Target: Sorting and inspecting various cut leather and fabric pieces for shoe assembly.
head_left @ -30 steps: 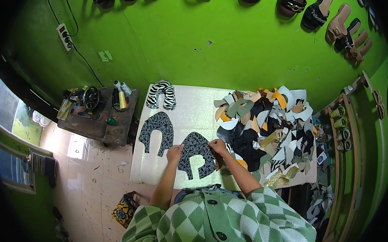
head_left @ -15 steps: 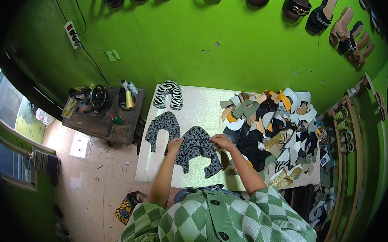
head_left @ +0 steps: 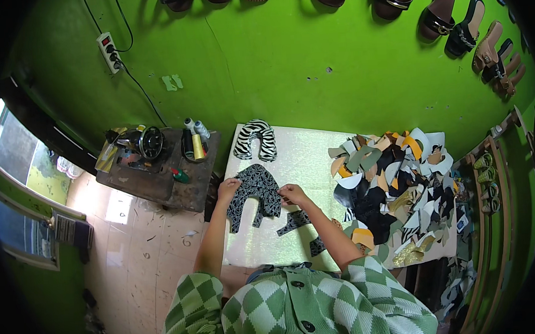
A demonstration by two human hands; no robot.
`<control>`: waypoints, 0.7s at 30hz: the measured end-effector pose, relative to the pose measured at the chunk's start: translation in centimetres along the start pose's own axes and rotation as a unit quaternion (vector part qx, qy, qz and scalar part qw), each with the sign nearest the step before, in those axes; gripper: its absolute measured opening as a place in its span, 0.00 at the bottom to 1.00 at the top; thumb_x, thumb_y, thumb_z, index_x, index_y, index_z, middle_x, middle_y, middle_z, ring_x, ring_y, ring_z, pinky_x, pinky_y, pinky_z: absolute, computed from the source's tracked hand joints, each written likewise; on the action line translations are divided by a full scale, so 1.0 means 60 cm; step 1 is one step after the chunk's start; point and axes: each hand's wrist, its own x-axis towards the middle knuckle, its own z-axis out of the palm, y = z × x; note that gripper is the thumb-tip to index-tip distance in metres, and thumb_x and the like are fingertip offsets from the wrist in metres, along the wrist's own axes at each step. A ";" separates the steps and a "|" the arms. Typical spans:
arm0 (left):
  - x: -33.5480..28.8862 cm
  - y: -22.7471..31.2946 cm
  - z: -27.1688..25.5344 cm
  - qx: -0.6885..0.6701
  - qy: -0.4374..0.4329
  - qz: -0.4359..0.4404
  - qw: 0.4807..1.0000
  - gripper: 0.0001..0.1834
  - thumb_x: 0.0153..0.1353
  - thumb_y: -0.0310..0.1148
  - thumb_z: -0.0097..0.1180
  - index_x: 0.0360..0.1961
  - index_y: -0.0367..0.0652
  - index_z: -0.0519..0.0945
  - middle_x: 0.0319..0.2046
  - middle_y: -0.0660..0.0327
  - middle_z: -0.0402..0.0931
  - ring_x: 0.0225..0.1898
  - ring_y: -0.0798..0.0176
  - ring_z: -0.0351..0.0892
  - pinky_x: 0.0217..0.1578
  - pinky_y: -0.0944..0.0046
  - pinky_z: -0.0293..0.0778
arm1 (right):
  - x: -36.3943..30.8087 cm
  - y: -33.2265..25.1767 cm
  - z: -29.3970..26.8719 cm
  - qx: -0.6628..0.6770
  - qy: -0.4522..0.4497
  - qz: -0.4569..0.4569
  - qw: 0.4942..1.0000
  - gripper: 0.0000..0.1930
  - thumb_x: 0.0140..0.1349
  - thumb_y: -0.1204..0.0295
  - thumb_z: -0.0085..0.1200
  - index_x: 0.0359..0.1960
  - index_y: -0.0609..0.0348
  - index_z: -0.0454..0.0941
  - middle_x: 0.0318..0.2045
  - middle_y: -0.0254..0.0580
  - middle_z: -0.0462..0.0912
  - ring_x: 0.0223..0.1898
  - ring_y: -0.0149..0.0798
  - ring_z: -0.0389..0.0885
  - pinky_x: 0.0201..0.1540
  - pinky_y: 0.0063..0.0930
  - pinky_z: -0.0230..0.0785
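Note:
My left hand (head_left: pixel 228 188) pinches the left edge of a black U-shaped cut piece (head_left: pixel 257 178) covered in fine white scribbled lines. At its right edge the fingers of my right hand (head_left: pixel 294 194) are closed on the same material. Its lower outline has several legs, so two pieces may overlap there; I cannot tell for certain. Just beyond lies a zebra-striped U-shaped piece (head_left: pixel 244 146). Another scribble-patterned piece (head_left: pixel 292 222) lies by my right forearm, which hides part of it.
A heap of coloured scraps (head_left: pixel 393 185) covers the right of the pale table (head_left: pixel 308 147). To the left, a sewing machine (head_left: pixel 151 143) and thread spools (head_left: pixel 198 148) stand on a dark worktable (head_left: pixel 161 192). Sandals (head_left: pixel 465 28) hang on the green wall; a wooden rack (head_left: pixel 505 210) is at right.
Both hands have carried the patterned piece left and away from me, to where the other patterned piece lay. A patterned piece now shows beside my right forearm. The whole view has shifted.

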 end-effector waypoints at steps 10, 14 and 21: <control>0.055 -0.011 -0.026 0.127 0.023 0.008 0.992 0.14 0.48 0.38 0.65 0.32 0.40 0.81 0.29 0.57 0.81 0.32 0.66 0.79 0.36 0.68 0.72 | 0.076 0.024 0.045 -0.053 0.108 -0.068 0.990 0.08 0.57 0.68 0.57 0.30 0.61 0.76 0.22 0.33 0.76 0.21 0.27 0.75 0.23 0.22 0.73; 0.059 -0.029 -0.028 0.107 0.052 0.007 0.993 0.14 0.48 0.38 0.64 0.31 0.40 0.81 0.29 0.57 0.81 0.32 0.64 0.80 0.35 0.67 0.72 | 0.086 0.019 0.060 -0.071 0.144 -0.084 0.983 0.08 0.56 0.69 0.57 0.30 0.61 0.76 0.21 0.33 0.76 0.19 0.26 0.73 0.21 0.22 0.70; 0.061 -0.026 -0.021 0.147 0.056 0.004 0.988 0.14 0.47 0.39 0.64 0.31 0.41 0.82 0.28 0.56 0.81 0.31 0.63 0.81 0.35 0.66 0.73 | 0.117 0.032 0.048 -0.169 0.220 -0.142 0.950 0.09 0.52 0.68 0.61 0.24 0.62 0.78 0.17 0.33 0.77 0.17 0.25 0.73 0.20 0.21 0.66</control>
